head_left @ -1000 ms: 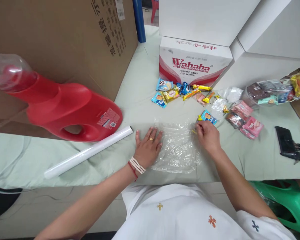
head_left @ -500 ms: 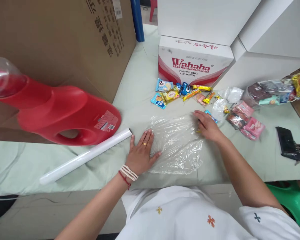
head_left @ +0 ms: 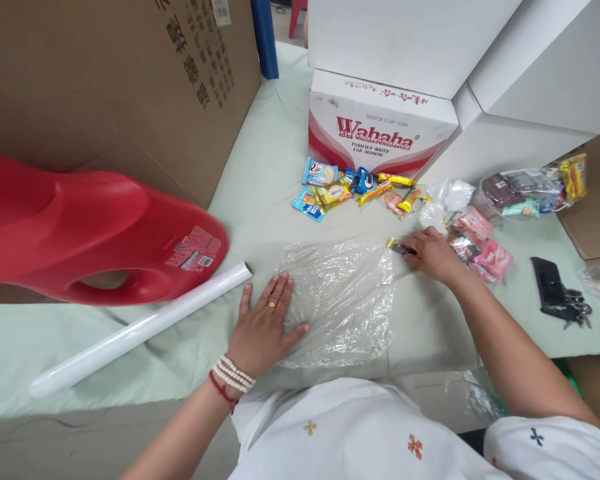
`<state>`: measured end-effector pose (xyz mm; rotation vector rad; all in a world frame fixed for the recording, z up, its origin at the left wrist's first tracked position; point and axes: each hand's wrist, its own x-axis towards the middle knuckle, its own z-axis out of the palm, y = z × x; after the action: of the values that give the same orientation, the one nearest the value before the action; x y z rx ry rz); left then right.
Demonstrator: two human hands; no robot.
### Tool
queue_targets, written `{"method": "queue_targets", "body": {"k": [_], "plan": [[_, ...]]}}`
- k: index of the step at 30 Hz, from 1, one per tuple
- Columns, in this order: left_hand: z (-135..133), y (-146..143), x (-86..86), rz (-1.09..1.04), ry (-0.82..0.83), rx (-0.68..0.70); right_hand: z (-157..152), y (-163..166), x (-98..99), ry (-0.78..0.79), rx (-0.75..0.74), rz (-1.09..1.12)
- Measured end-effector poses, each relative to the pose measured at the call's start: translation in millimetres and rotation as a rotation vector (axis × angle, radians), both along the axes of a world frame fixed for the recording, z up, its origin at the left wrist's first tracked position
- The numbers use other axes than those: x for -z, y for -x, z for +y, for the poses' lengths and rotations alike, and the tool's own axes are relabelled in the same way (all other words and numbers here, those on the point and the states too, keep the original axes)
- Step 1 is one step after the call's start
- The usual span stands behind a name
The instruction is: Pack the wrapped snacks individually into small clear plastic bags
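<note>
A thin, crinkled clear plastic sheet (head_left: 340, 303), perhaps a bag, lies spread on the green tablecloth in front of me. Flat on its left edge rests my left hand (head_left: 263, 320), open with fingers stretched. Just past the sheet's upper right corner is my right hand (head_left: 434, 255), its fingers bent around a small dark item with a yellow end (head_left: 399, 247). I cannot make out its kind. Close to that hand lie pink snack packs (head_left: 495, 259) and crumpled clear wrappers (head_left: 433, 215).
Several wrapped snacks (head_left: 335, 192) lie before a Wahaba-style white water carton (head_left: 380, 133). A red jug (head_left: 145, 233) and a white roll (head_left: 145, 327) are at left, beside a large cardboard box (head_left: 130, 87). A filled snack container (head_left: 520, 187) and a black case with keys (head_left: 555, 290) sit at right.
My right hand has shifted right, away from the sheet's edge, with the dark, yellow-ended item now showing at its fingers. My left hand stays flat on the sheet. The view has shifted slightly.
</note>
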<state>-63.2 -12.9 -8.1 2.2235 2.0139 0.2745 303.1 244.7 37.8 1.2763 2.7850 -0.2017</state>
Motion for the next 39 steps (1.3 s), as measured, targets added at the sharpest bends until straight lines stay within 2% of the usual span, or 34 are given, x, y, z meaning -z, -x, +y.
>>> {"method": "queue_targets", "body": {"k": [3, 5, 8, 11, 15, 18, 23, 25, 27, 30, 33, 35, 39], "plan": [[-2, 1, 0.4, -0.001, -0.004, 0.001, 21, 0, -14.6, -0.054, 0.167, 0.075], [-2, 2, 0.7, -0.001, -0.003, 0.0, 42, 10, -23.9, -0.089, 0.227, 0.157], [-2, 2, 1.1, 0.008, 0.002, 0.0, 74, 47, -27.8, -0.156, 0.111, 0.194], [-2, 3, 1.4, 0.019, -0.001, 0.002, 98, 94, -18.1, -0.173, -0.02, 0.079], [-2, 4, 2.4, 0.023, -0.012, 0.003, 108, 129, -6.4, -0.139, -0.006, -0.109], [-1, 4, 2.8, 0.015, -0.025, 0.004, 110, 117, -16.7, -0.152, -0.004, -0.141], [-1, 2, 1.0, -0.005, -0.031, -0.001, 132, 52, -53.6, -0.212, 0.051, -0.024], [-1, 3, 0.4, -0.009, -0.027, -0.001, 142, 31, -56.7, -0.194, 0.042, -0.073], [0, 4, 0.2, -0.013, -0.022, -0.006, 149, 19, -48.6, -0.118, 0.011, -0.183], [1, 3, -0.2, -0.023, -0.015, -0.019, 151, 16, -26.7, -0.054, -0.021, -0.301], [0, -6, -1.8, -0.034, -0.011, -0.055, 144, 21, -17.2, -0.119, 0.064, -0.317], [-2, -17, -3.0, -0.036, 0.0, -0.104, 133, 25, -25.6, -0.163, 0.166, -0.298], [-6, -39, -3.3, -0.052, 0.014, -0.176, 86, 40, -66.8, -0.242, 0.369, -0.137]]}}
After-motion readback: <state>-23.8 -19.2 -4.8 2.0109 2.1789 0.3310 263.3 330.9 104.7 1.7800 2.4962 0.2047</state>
